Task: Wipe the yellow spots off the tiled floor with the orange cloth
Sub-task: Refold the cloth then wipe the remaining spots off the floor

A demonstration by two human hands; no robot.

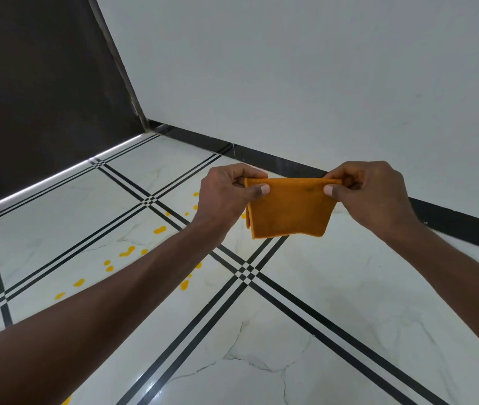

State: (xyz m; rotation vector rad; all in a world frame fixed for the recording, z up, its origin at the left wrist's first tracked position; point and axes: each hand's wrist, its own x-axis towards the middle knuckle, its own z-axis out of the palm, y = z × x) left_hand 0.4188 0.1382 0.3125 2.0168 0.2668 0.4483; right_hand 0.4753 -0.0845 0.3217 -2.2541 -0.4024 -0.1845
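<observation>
One orange cloth [289, 209], folded, hangs in the air between two bare hands, above the tiled floor [305, 331]. The left hand [226, 194] has its grip closed on the cloth's upper left corner, thumb in front; the right hand [369, 191] has its grip closed on the upper right corner the same way. Both forearms reach in from the bottom edge, cut off by the frame. About a dozen yellow spots [159, 229] dot the white marble-look tiles, trailing from lower left toward the cloth; some are hidden behind the left forearm and the cloth, so the count is uncertain, and one is cut off at the bottom edge. Triple black lines cross the floor. A dark panel [42, 97] stands at left, a pale wall [320, 68] behind.
</observation>
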